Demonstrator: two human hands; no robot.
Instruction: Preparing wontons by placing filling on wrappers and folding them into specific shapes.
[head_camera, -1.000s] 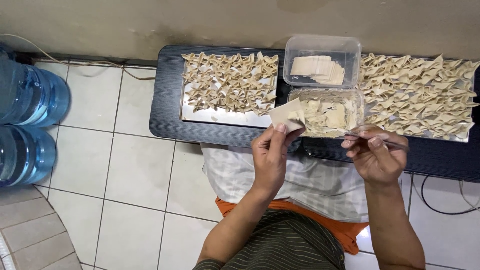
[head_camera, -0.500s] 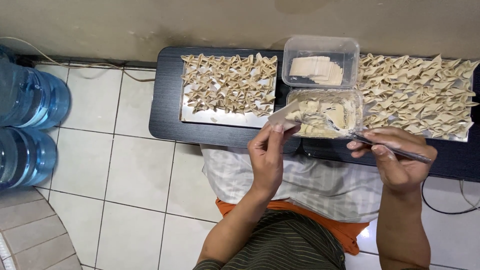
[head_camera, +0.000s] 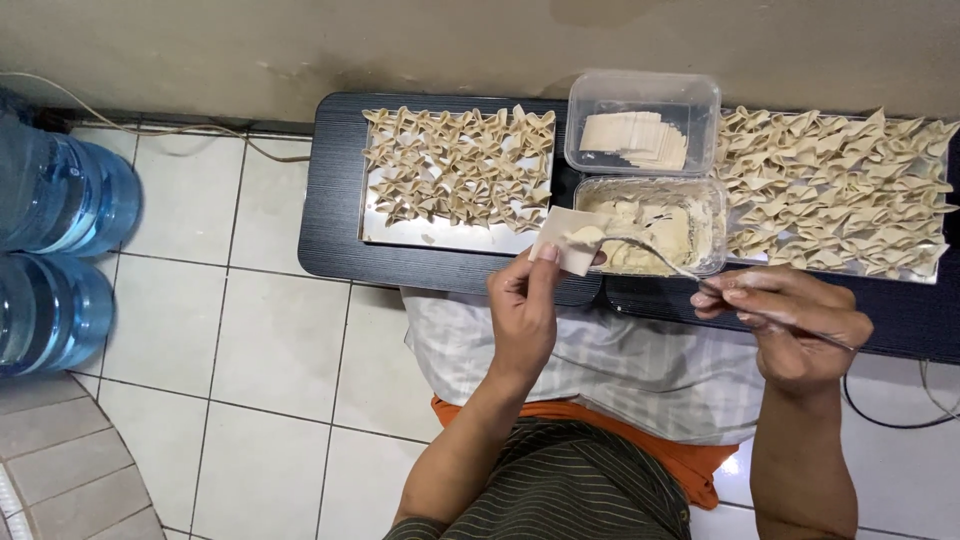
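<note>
White tiled floor, low dark table against a wall. Left hand pinches a square wrapper by its lower edge, thumb and fingers clamped on it. Right hand grasps a spoon handle; spoon tip sits on the wrapper with a dab of filling, just left of the filling tub. Beyond the tub, a clear box of wrappers. Trays of folded dumplings lie past both hands, either side of the tubs. Blue water bottles far left of the left hand.
</note>
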